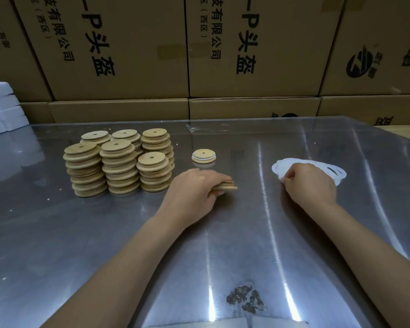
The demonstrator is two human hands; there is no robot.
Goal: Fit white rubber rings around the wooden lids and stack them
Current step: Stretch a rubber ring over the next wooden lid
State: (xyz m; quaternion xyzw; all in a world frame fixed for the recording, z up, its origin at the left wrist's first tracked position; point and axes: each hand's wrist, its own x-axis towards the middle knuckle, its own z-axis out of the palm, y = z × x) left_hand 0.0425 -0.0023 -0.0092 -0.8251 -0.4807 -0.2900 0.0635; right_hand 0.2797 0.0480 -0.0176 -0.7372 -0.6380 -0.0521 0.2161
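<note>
Holding a wooden lid [223, 186] in my left hand [194, 192] right now, fingers curled over it and pinching it by the edges just above the table [246, 233]. Could be two lids in that grip, there's a line along the side, honestly can't tell. My right hand [309, 183] is down on the pile of white rubber rings [336, 172], fingertips pressed together like I'm nipping one ring off the heap, though the pinch itself is hidden under my knuckles.

Handling-wise: the lids look stiff and light, smooth wood with a stepped rim, so grabbing by the rim seems the way to go and leaves the groove free for the ring. The rings look thin, floppy and probably clingy, so I'd guess they come up in clumps. Best bet is to pinch one strand at the pile's edge and peel it away.

Counts: six stacks of bare lids [118, 162] on the left, touching each other, too many per stack to count for sure. One finished lid [203, 156] with its white ring on sits alone between the stacks and the rings, so the stack of done ones has barely started. Ring pile: several overlapping, can't count them.
</note>
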